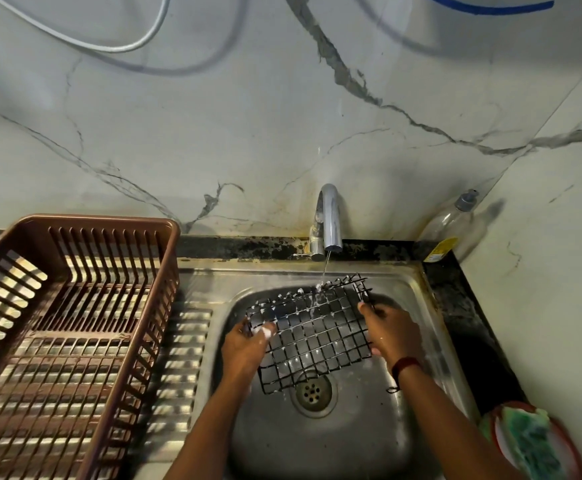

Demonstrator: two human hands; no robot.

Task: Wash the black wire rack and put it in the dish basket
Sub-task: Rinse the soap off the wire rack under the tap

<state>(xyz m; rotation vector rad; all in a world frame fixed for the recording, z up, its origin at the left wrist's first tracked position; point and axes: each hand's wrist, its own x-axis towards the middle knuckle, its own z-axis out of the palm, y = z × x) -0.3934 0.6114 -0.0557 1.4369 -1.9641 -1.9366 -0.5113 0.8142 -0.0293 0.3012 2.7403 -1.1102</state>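
Two hands held a black rack (308,332) over the sink (407,282) under a thin stream from the tap (329,220). At far left, the basket (165,265) sat bare on the tabletop, well apart from the rack. The left hand (248,344) was clamped on the rack's left edge, foam on its fingers; the right hand (391,332) gripped the right edge. Suds clung to the wires, suggesting rinsing was under way; the move to the basket was not yet done. A sponge (528,441) lay at far right.
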